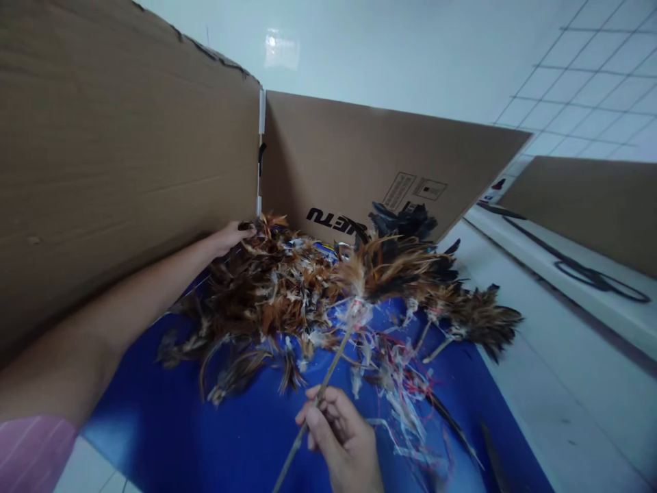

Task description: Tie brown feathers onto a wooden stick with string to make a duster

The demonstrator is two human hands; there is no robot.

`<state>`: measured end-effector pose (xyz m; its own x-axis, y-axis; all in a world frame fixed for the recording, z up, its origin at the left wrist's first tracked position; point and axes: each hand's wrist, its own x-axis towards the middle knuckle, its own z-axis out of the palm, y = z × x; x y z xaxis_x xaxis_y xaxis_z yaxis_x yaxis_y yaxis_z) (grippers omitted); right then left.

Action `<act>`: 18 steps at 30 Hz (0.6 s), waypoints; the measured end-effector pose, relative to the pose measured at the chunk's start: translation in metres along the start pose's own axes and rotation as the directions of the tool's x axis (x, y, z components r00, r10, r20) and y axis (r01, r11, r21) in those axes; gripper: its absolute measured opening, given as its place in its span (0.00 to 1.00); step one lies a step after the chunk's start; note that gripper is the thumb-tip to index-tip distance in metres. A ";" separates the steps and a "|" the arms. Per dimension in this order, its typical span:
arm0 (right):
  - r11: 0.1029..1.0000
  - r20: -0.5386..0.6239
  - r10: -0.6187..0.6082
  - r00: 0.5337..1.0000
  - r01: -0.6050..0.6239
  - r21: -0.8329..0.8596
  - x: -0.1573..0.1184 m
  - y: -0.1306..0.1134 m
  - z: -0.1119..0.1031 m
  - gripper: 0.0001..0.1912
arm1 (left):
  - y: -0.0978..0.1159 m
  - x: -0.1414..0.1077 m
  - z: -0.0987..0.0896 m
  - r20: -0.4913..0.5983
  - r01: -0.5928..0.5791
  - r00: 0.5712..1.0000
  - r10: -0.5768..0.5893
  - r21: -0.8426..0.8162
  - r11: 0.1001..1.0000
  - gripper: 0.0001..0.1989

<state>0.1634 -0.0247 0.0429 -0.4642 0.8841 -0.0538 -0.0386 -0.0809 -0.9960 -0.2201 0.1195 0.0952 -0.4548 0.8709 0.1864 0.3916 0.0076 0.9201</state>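
Note:
My right hand (341, 438) is closed round the thin wooden stick (333, 363) of a feather duster (390, 267). Its brown and black feathers point away from me, above a wrapped binding (358, 311). At the far left of a heap of loose brown feathers (272, 287), my left hand (237, 236) has its fingers closed on a few feathers, partly hidden. More bundled feathers on short sticks (475, 315) lie to the right. Red and white plastic strips (405, 390) are tangled beside my right hand.
Everything lies on a blue sheet (164, 418). Tall cardboard walls stand at left (128, 137) and behind (359, 150). A black looped object (600, 277) rests on a pale ledge at right. A dark blade-like piece (493, 452) lies near the sheet's right edge.

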 end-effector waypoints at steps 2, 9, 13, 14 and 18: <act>1.000 0.042 -0.007 0.999 0.008 -0.019 0.000 0.000 -0.002 0.17 | 0.009 -0.018 -0.002 0.065 0.021 0.998 -0.018 -0.041 0.999 0.24; 0.999 0.088 -0.011 0.996 0.015 -0.042 -0.001 0.001 -0.002 0.15 | 0.019 -0.035 -0.022 0.344 0.046 0.927 -0.152 0.299 0.953 0.23; 1.000 0.020 -0.020 1.000 0.020 -0.015 -0.003 -0.001 0.002 0.16 | 0.002 0.001 -0.019 0.126 0.051 0.982 -0.140 0.539 0.841 0.20; 1.000 0.008 -0.019 1.000 0.019 -0.011 -0.003 -0.002 0.002 0.17 | -0.003 0.012 -0.016 0.090 0.051 0.988 -0.123 0.565 0.823 0.19; 1.000 -0.023 0.000 1.000 0.000 -0.014 -0.001 0.002 0.002 0.18 | -0.023 0.052 0.007 -0.021 0.059 0.998 -0.060 0.653 0.755 0.25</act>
<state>0.1616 -0.0266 0.0415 -0.4438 0.8944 -0.0549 -0.0267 -0.0745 -0.9969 -0.2475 0.1682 0.0812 -0.4937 0.8586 0.1379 0.7914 0.3780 0.4804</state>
